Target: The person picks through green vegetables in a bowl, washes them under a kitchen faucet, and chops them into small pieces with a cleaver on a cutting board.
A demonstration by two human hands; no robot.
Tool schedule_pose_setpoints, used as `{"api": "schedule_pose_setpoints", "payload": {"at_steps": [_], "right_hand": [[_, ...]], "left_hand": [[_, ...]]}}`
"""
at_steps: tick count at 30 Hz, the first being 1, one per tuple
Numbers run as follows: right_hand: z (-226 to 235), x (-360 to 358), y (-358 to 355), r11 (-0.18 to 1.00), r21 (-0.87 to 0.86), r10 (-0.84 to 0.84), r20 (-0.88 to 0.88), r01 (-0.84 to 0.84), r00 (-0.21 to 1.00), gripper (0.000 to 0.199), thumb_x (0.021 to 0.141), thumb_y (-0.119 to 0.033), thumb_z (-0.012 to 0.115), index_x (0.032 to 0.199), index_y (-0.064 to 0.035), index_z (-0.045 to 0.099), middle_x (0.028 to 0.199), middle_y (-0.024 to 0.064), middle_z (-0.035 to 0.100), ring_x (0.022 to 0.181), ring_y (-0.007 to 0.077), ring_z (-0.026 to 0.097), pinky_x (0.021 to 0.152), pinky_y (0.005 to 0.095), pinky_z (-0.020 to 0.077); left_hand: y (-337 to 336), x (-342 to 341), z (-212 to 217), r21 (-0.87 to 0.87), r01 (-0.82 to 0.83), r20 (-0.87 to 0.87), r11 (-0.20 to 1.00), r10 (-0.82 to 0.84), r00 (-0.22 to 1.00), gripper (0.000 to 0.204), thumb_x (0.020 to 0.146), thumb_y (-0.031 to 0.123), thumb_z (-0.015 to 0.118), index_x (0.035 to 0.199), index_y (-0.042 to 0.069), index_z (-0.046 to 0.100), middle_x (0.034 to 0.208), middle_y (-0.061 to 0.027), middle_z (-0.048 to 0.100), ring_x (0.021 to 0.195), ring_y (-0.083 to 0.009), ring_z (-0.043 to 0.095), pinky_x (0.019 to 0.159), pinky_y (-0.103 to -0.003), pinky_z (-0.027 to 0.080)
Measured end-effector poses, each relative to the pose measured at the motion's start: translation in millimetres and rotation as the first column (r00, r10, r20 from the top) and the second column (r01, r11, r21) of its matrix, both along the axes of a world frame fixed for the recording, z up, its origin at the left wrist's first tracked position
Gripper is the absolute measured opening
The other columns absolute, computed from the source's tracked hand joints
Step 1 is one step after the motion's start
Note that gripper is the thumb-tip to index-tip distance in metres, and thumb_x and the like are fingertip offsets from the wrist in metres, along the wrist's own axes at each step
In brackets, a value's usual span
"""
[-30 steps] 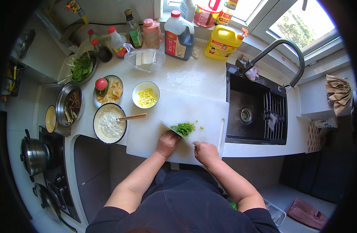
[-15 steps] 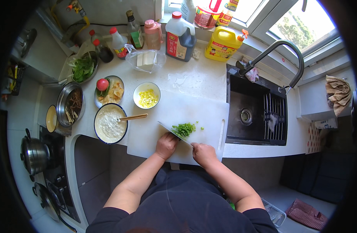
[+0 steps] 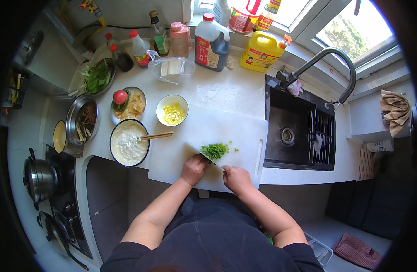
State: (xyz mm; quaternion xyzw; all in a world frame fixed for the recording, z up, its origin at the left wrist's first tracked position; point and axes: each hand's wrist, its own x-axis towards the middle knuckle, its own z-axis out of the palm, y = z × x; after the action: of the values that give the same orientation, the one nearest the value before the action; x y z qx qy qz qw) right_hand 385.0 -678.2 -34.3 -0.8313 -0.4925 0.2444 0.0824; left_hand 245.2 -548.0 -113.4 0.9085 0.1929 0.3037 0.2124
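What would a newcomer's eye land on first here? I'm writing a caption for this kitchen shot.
Most likely the bright pile of chopped greens on the white cutting board at centre, with the left hand and right hand just below it. Next, the yellow jug by the window and the black sink at right.

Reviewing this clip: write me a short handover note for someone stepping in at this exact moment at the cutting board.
Left hand: closed on the knife, blade at the near edge of the chopped greens.
Right hand: resting on the white cutting board just beside the knife, grip empty as far as can be seen.
Things: greens sit in a small heap mid-board, a few bits scattered to the right. Bowl of white batter with chopsticks and small bowl of yellow pieces stand left of and behind the board.
Done: greens look finely chopped.
Left: greens not yet moved off the board.
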Motion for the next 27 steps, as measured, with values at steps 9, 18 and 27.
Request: {"api": "schedule_pose_setpoints", "payload": {"at_steps": [9,18,27], "right_hand": [[13,4,0,1.000,0.020,-0.017,-0.033,0.018,0.999,0.020,0.083,-0.019,0.055,0.096,-0.0146,0.069,0.074,0.0158,0.066,0.071,0.0358,0.064,0.067,0.0471,0.0521],[0,-6,14,1.000,-0.010,-0.023,-0.026,0.023,0.999,0.021,0.084,-0.019,0.055,0.099,-0.0138,0.069,0.078,0.0159,0.067,0.072,0.0351,0.064,0.067,0.0461,0.0524],[24,-4,0,0.999,-0.042,0.032,-0.057,-0.034,0.998,0.024,0.085,-0.017,0.051,0.102,-0.0132,0.068,0.083,0.0175,0.067,0.074,0.0368,0.065,0.068,0.0474,0.0527]], "left_hand": [[2,-8,11,0.043,0.002,-0.023,0.999,-0.001,1.000,0.018,0.068,0.008,0.065,0.086,0.009,0.067,0.089,-0.0041,0.063,0.083,-0.0244,0.059,0.074,-0.037,0.049],[0,-5,9,-0.002,-0.003,-0.001,1.000,0.003,1.000,0.013,0.069,0.005,0.063,0.082,0.007,0.064,0.087,-0.0064,0.062,0.079,-0.0260,0.059,0.071,-0.036,0.051],[1,-11,-1,-0.010,-0.018,-0.041,1.000,0.018,0.999,0.011,0.072,0.005,0.063,0.082,0.007,0.063,0.088,-0.0079,0.062,0.077,-0.0269,0.059,0.069,-0.036,0.050]]}}
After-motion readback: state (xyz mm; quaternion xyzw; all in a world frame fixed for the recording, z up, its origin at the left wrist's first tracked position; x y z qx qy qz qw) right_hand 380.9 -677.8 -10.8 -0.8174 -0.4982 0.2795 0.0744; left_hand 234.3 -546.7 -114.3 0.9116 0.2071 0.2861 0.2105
